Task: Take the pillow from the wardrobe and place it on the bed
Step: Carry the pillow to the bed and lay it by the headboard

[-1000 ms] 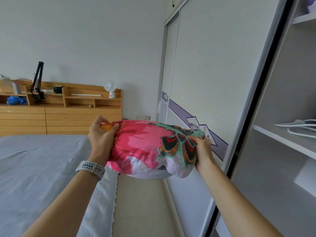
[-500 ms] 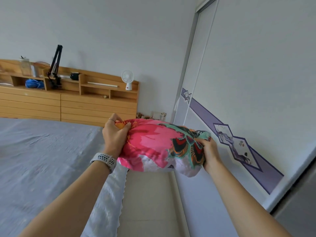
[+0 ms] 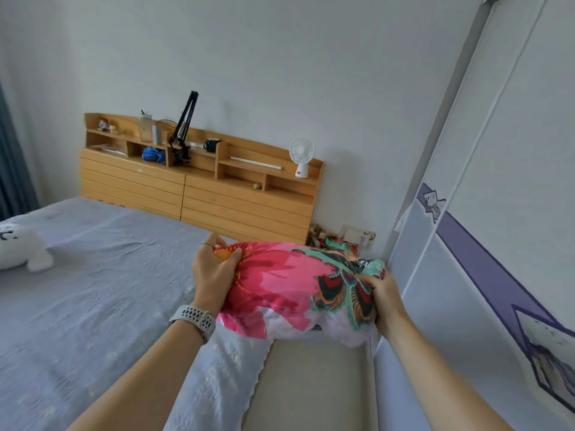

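A pink, teal and white flowered pillow [image 3: 289, 290] hangs in the air between both hands, over the gap between bed and wardrobe. My left hand [image 3: 213, 273], with a ring and a white watch, grips its left end. My right hand [image 3: 384, 298] grips its right end. The bed [image 3: 93, 290] with a pale blue-grey sheet spreads out to the left, its edge just under the pillow's left end. The wardrobe's [image 3: 497, 213] white sliding door with a purple stripe fills the right side.
A wooden headboard [image 3: 199, 185] with shelves stands against the far wall, carrying a small white fan [image 3: 301, 157], a black lamp arm, a mug and bottles. A white plush toy [image 3: 18, 247] lies on the bed at the far left. Beige floor runs between bed and wardrobe.
The view has swung left, away from the open wardrobe shelves and toward the bed. The pillow stays gripped in both hands and now sits nearer the bed's edge.
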{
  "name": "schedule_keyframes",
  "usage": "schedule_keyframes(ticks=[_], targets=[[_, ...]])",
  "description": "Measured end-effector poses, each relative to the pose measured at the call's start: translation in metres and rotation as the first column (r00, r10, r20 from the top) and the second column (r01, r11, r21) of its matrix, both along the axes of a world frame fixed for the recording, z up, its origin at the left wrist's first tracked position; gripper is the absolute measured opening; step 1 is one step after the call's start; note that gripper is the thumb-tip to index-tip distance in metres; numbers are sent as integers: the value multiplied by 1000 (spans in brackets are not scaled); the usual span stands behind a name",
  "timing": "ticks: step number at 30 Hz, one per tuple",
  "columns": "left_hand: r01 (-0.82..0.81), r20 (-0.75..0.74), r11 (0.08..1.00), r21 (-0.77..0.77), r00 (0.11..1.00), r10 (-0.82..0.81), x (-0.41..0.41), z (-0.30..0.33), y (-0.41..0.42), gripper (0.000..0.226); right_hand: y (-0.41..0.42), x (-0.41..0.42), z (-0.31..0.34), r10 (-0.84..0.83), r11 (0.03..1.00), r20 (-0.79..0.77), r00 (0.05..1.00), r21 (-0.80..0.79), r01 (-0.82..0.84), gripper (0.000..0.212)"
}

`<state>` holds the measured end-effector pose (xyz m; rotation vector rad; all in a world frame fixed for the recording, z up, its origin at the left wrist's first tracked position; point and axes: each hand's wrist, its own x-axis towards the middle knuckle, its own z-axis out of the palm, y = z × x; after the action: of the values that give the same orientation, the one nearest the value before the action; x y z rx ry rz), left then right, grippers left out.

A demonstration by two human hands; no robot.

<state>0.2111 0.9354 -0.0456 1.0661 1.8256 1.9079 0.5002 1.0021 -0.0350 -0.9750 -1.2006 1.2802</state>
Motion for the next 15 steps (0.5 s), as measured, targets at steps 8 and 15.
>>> schedule_keyframes(ticks=[8, 15], targets=[[-230, -49, 973, 12, 972, 230, -43, 3, 86, 23, 143, -62, -5, 204, 979, 54, 978, -22, -203, 22], [-371, -54, 928, 28, 927, 371, -113, -13, 185, 20, 266, -146, -23, 307, 950, 80, 948, -92, -300, 26]])
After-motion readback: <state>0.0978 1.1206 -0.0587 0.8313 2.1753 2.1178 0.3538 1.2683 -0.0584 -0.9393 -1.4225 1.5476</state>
